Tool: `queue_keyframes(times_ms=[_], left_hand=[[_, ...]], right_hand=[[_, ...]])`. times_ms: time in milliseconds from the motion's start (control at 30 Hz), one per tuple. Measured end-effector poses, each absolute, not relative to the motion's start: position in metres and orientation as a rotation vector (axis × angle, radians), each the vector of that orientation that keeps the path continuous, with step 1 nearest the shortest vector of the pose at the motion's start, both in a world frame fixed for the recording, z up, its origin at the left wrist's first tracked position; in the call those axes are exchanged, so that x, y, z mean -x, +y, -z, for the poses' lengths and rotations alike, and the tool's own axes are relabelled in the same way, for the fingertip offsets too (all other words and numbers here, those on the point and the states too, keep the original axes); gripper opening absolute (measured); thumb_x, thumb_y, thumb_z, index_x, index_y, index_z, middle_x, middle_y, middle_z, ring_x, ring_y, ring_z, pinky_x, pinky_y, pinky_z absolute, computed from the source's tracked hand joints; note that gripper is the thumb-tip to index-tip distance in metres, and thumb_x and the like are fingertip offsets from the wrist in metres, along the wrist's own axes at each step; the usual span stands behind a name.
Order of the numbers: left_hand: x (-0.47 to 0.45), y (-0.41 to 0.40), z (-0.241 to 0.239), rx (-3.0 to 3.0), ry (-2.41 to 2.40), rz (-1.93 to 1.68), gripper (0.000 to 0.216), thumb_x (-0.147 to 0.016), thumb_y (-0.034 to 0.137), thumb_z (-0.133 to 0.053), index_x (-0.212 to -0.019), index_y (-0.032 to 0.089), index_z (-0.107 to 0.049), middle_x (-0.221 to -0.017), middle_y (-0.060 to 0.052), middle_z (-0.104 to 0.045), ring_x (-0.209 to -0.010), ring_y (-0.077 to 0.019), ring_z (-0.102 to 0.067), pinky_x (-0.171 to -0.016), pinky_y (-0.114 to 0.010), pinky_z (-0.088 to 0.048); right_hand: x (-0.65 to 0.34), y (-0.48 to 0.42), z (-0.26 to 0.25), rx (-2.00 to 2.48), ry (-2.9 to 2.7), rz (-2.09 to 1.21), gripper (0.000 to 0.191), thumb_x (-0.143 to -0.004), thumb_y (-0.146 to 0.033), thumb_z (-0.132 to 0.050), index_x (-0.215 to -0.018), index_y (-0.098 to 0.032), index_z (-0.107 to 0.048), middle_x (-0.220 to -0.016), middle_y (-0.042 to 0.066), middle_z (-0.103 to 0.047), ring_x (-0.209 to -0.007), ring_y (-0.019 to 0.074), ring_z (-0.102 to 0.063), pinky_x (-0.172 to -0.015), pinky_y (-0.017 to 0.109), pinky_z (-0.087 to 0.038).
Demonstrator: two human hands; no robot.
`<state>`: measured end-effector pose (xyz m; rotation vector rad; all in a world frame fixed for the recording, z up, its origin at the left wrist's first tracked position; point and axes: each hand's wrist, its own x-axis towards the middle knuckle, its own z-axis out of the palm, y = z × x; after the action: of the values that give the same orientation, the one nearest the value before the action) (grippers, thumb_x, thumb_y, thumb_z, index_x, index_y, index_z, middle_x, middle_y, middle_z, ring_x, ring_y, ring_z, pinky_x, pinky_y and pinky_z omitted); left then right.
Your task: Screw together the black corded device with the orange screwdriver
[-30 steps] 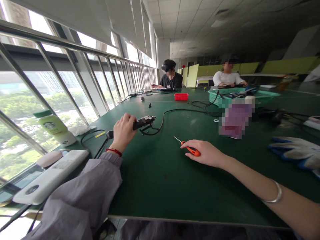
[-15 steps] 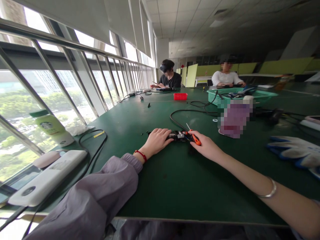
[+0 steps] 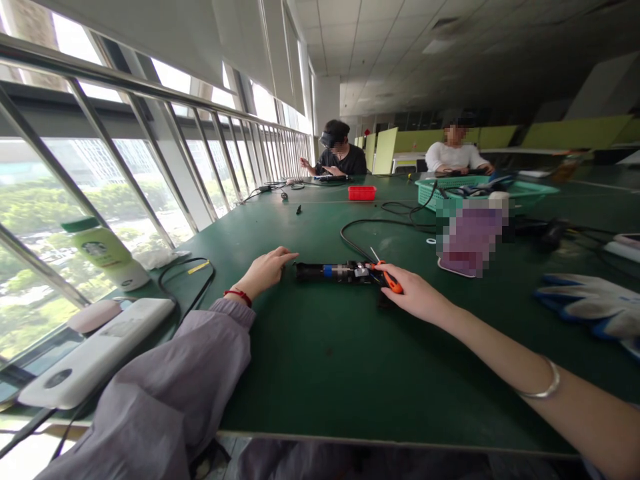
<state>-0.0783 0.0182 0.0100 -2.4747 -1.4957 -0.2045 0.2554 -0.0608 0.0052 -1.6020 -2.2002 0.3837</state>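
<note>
My tool [image 3: 330, 272] is flat on the desk [image 3: 300, 373] now, not up in my left grip [image 3: 267, 271] like a second ago. It lies right in front of me, with its blue band and shiny parts showing. Half a second ago my left grip is on top of it; now that grip is off to the left, just past the tool's end. I can't tell if its fingers are wide or pinch some tiny bit.

My right grip [image 3: 407, 293] is closed around the orange screwdriver [image 3: 392, 281], same as before, by the tool's right end. The tip points up and away, so I think I turn no screw right now, and the tool lies there without my left grip to hold it.

The green bottle [image 3: 105, 253] has the round Starbucks mark; the small words are too blurry. The white box [image 3: 100, 353] has a dark round mark I can't read. I see no clear words on the yellow tag [image 3: 198, 267] on the cord [image 3: 215, 272]. Blurry squares cover the purple thing [image 3: 470, 243].
</note>
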Motion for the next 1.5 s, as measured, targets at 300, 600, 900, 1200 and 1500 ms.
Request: queue_keyframes(times_ms=[300, 600, 900, 1200, 1500], left_hand=[[0.077, 0.02, -0.015, 2.567, -1.416, 0.131, 0.053, -0.076, 0.002, -0.033, -0.118, 0.02, -0.061, -0.126, -0.004, -0.058, -0.113, -0.0193, -0.053, -0.096, -0.032, -0.045], [0.084, 0.021, -0.02, 2.527, -1.512, 0.075, 0.039, -0.084, 0.017, -0.035, -0.106, 0.023, -0.068, -0.115, -0.005, -0.062, -0.096, -0.018, -0.061, -0.087, -0.029, -0.047], [0.077, 0.016, -0.025, 2.447, -1.5, 0.032, 0.028, -0.086, 0.021, -0.036, -0.093, 0.019, -0.064, -0.1, -0.006, -0.064, -0.085, -0.0195, -0.061, -0.069, -0.028, -0.045], [0.074, 0.014, -0.023, 2.432, -1.534, 0.024, 0.021, -0.084, 0.019, -0.037, -0.087, 0.017, -0.058, -0.095, -0.007, -0.061, -0.083, -0.0195, -0.059, -0.068, -0.029, -0.044], [0.076, 0.015, -0.023, 2.363, -1.666, 0.008, 0.018, -0.079, 0.018, -0.043, -0.086, 0.015, -0.059, -0.093, -0.007, -0.063, -0.083, -0.0198, -0.061, -0.07, -0.028, -0.045]], right_hand=[[-0.256, -0.062, -0.009, 1.596, -2.249, -0.411, 0.054, -0.082, -0.032, -0.047, -0.135, -0.022, -0.041, -0.125, 0.01, -0.056, -0.103, 0.0257, -0.06, -0.085, 0.04, -0.049], [-0.259, -0.06, -0.006, 1.571, -2.252, -0.384, 0.052, -0.081, -0.031, -0.048, -0.132, -0.024, -0.044, -0.126, 0.009, -0.057, -0.104, 0.0261, -0.06, -0.086, 0.041, -0.049], [-0.258, -0.061, -0.008, 1.577, -2.255, -0.386, 0.053, -0.082, -0.033, -0.047, -0.134, -0.022, -0.042, -0.125, 0.01, -0.056, -0.102, 0.026, -0.06, -0.085, 0.041, -0.049], [-0.26, -0.057, -0.006, 1.533, -2.274, -0.313, 0.051, -0.082, -0.031, -0.049, -0.132, -0.021, -0.046, -0.12, 0.01, -0.059, -0.101, 0.0247, -0.06, -0.086, 0.04, -0.049], [-0.257, -0.059, -0.003, 1.432, -2.277, -0.304, 0.045, -0.079, -0.034, -0.056, -0.121, -0.02, -0.052, -0.114, 0.011, -0.058, -0.098, 0.0245, -0.059, -0.085, 0.041, -0.049]])
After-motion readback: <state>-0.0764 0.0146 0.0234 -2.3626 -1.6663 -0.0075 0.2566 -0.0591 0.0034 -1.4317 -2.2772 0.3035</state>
